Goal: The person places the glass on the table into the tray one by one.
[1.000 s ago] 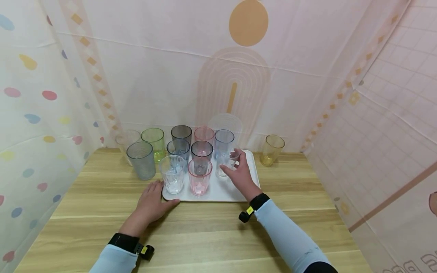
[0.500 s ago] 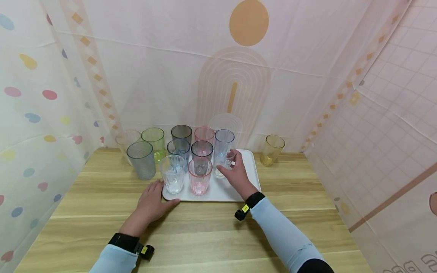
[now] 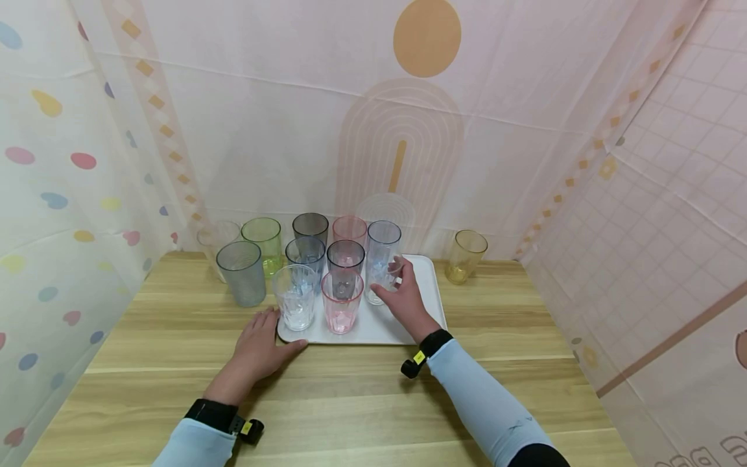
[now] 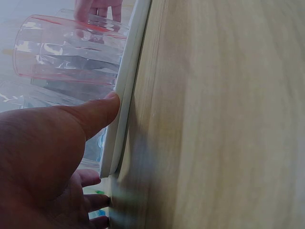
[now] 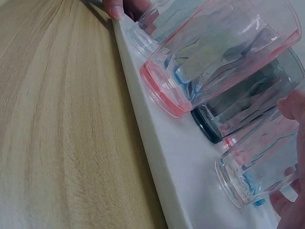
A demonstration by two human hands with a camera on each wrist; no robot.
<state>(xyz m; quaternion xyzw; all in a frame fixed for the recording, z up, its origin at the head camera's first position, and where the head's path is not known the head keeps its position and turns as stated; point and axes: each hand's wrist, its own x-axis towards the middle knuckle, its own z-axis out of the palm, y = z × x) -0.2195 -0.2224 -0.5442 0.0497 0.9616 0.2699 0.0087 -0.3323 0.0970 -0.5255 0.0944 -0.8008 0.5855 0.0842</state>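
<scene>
A white tray [image 3: 408,324] on the wooden table carries several coloured plastic cups. My right hand [image 3: 401,290] grips a clear cup [image 3: 378,285] that stands on the tray just right of a pink cup [image 3: 341,303]. In the right wrist view my fingers [image 5: 293,106] curl round that clear cup [image 5: 257,171] beside the pink cup [image 5: 214,62]. My left hand [image 3: 259,347] lies flat on the table at the tray's front left corner. Its thumb [image 4: 90,114] touches the tray rim [image 4: 125,100].
A grey-blue cup [image 3: 242,274], a green cup [image 3: 262,240] and a clear cup [image 3: 214,240] stand on the table left of the tray. A yellow cup [image 3: 465,257] stands at the back right. Patterned fabric walls close in three sides.
My right hand has slid the clear cup a little to the left, closer to the pink cup. The left hand has stayed where it was.
</scene>
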